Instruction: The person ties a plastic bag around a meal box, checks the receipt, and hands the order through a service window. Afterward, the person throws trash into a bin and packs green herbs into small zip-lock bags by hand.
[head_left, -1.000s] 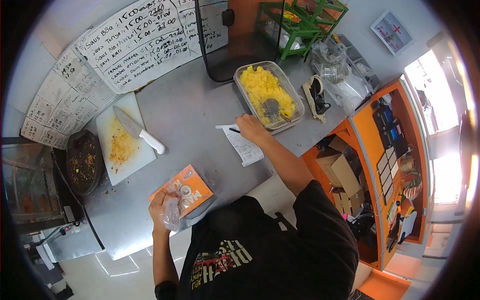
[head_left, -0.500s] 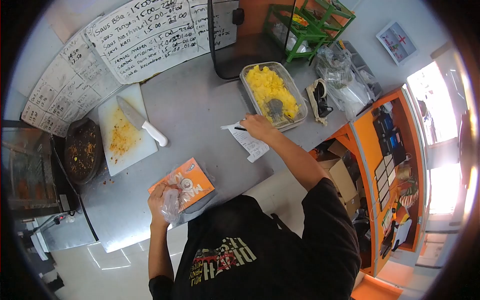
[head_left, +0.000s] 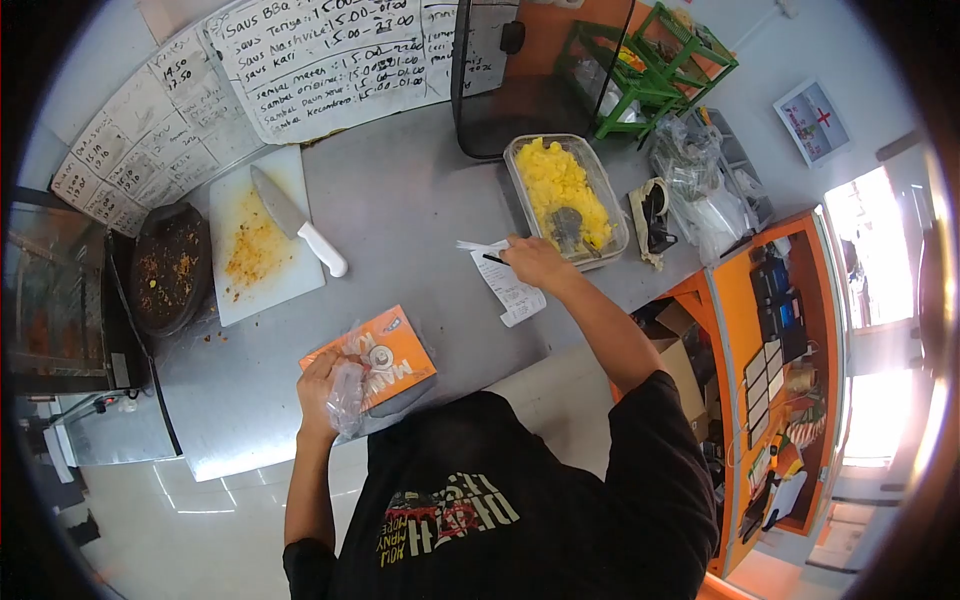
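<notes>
At the near edge of the steel table, my left hand [head_left: 318, 393] is closed on the gathered neck of a clear plastic bag [head_left: 347, 398]. The bag wraps an orange printed box [head_left: 398, 352], which rests flat on the table. Further right, my right hand [head_left: 538, 261] grips a dark pen [head_left: 494, 258] over a white paper receipt [head_left: 515, 298] with printed lines. The pen's tip lies close to the paper's upper part; whether it touches, I cannot tell. Just beyond that hand is a clear tub [head_left: 622, 240] of yellow food with a scoop [head_left: 567, 226] in it.
A white cutting board [head_left: 285, 290] with crumbs carries a white-handled knife [head_left: 318, 246]. Left of it sits a dark stone mortar [head_left: 205, 250]. Behind the tub stand a dark-framed clear panel [head_left: 530, 80] and green racks [head_left: 640, 75]. Plastic bags [head_left: 705, 190] lie at the right.
The camera view has shifted, so the table's things appear further right. Both hands keep their holds, and my right hand stays over the receipt.
</notes>
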